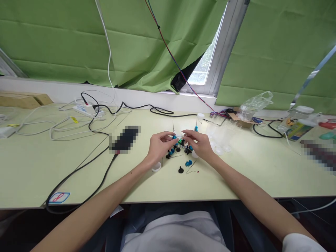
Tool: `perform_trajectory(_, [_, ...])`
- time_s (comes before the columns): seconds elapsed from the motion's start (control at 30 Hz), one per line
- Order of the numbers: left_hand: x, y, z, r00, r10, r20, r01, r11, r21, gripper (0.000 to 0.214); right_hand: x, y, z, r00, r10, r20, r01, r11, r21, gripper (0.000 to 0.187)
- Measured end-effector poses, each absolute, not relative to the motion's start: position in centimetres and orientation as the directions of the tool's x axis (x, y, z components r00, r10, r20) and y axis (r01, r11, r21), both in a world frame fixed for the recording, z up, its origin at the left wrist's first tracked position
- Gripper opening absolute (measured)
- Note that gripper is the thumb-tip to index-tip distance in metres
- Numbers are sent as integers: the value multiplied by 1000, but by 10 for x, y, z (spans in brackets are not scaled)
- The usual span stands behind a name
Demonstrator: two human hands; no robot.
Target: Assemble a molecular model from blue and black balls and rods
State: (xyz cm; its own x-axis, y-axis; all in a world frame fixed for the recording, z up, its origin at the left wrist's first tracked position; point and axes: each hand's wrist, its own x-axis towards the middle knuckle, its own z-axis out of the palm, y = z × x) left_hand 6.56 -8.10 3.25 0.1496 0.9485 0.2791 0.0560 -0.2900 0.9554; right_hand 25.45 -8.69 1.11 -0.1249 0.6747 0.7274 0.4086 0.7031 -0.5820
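Above the middle of the table, my left hand [160, 144] and my right hand [200, 142] are close together, fingertips pinched. Between them a thin, pale, wire-like piece [179, 136] spans from one hand's fingertips to the other's. At my left fingertips is a small blue part [174, 137] with a thin metal pin rising from it; whether I touch it I cannot tell. Below the hands lie several small blue and black parts, partly hidden. Nearer me are a blue fitting [188, 163], a black disc-shaped piece with a stem [181, 170] and a bent wire [191, 167].
A white round cap [156, 167] lies beside my left wrist. On the left are a blurred dark device [125, 139] with a cable and a white power strip [88, 110]. Clear plastic cups [219, 141], a plastic bag [254, 105] and a jar [299, 119] stand to the right.
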Motion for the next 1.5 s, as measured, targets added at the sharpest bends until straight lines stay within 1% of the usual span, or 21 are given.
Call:
perform_trajectory(0.13, [66,-80,31,148,942,300,77,-314,946,30,261,-81,9,-196,573,795,516,750,-413,16])
perform_trajectory(0.27, [65,-78,28,143,923,356,118,-373,920,31,265,-79,11,-276,500,821,557,779,-287,16])
perform_trajectory(0.53, [65,-75,21,123,887,445,194,-461,866,28,270,-77,13,-336,460,822,600,777,-190,20])
perform_trajectory(0.67, [65,-73,19,117,873,474,213,-489,846,27,269,-77,12,-344,465,816,601,777,-190,20])
perform_trajectory(0.77, [65,-73,18,118,861,494,232,-508,830,28,266,-79,13,-323,479,816,584,780,-226,20])
perform_trajectory(0.87, [65,-74,18,113,851,513,251,-524,814,27,261,-82,14,-269,532,803,561,764,-318,20])
perform_trajectory(0.93, [64,-74,18,114,846,521,269,-531,803,27,257,-85,14,-214,613,760,533,726,-436,20])
perform_trajectory(1.0, [64,-75,19,122,841,528,283,-539,793,26,253,-89,14,-155,716,681,473,659,-585,20])
perform_trajectory(1.07, [64,-74,19,128,835,535,290,-547,785,25,249,-91,13,-112,797,593,373,587,-718,22])
perform_trajectory(1.17, [63,-74,19,124,826,549,301,-559,773,24,246,-93,14,-96,874,475,200,485,-851,26])
perform_trajectory(1.27, [63,-73,18,124,819,561,314,-568,760,24,244,-93,15,-97,914,393,56,399,-915,28])
perform_trajectory(1.33, [63,-74,18,126,823,553,313,-562,765,24,244,-93,16,-93,922,376,-7,377,-926,26])
perform_trajectory(1.4, [63,-74,18,123,839,530,299,-540,786,25,243,-93,17,-86,920,383,-39,381,-924,24])
perform_trajectory(1.5, [63,-74,21,118,873,473,259,-487,834,27,243,-94,20,-75,910,407,-44,405,-913,23])
